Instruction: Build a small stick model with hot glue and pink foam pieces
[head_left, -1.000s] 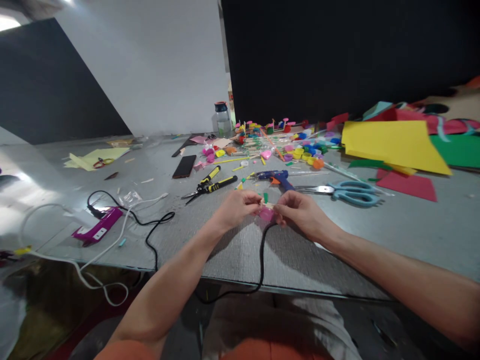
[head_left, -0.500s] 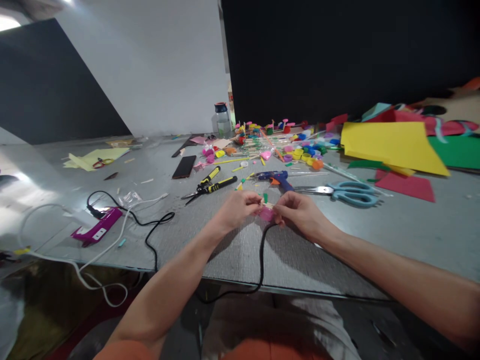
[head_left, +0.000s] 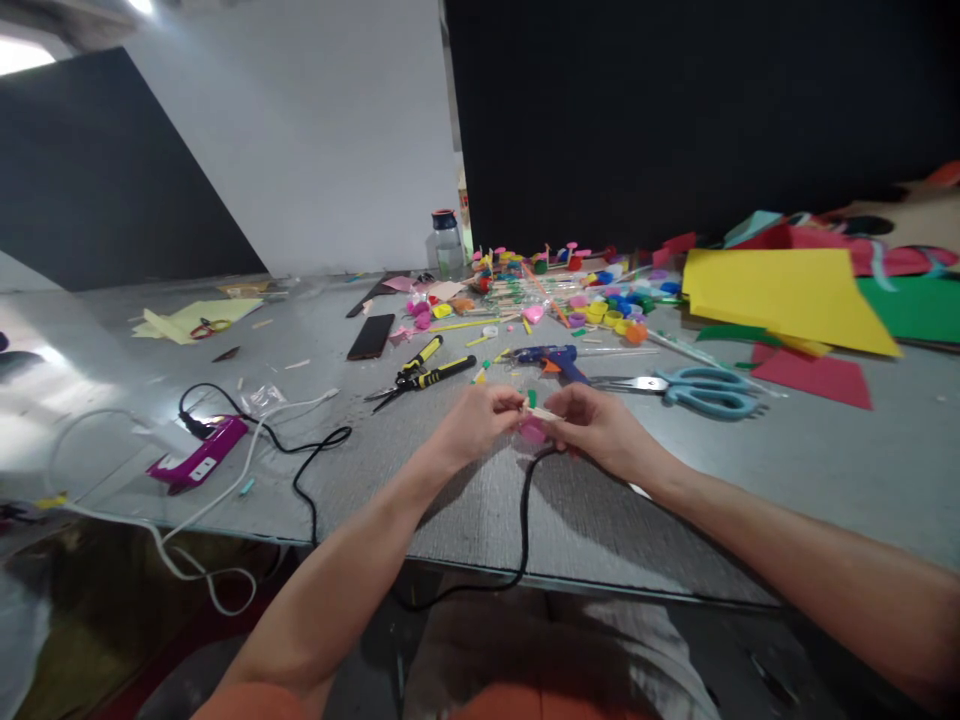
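Observation:
Close together above the table's front part, my left hand [head_left: 487, 420] and my right hand [head_left: 592, 425] are both closed in a pinch. Between their fingertips is a short pale wooden stick [head_left: 541, 413], held from either end. Just under it shows a pink round piece [head_left: 534, 431], partly hidden by the fingers, and a small green piece [head_left: 532, 398] stands behind. Whether these are joined to the stick I cannot tell. Beyond my right hand lies a blue glue gun [head_left: 551, 357]; its black cord [head_left: 525, 510] runs toward me under the hands.
Blue-handled scissors [head_left: 709, 390] lie to the right, yellow-black pliers [head_left: 424, 373] and a phone [head_left: 371, 337] to the left. A purple power strip [head_left: 199, 455] with cables is far left. Colourful caps and sticks [head_left: 540, 290], a bottle [head_left: 447, 245] and yellow sheets [head_left: 784, 295] are at the back.
Both hands stay nearly in place. The pale stick shows a little more between the fingertips, and my right fingers have shifted slightly. The view has tilted very slightly.

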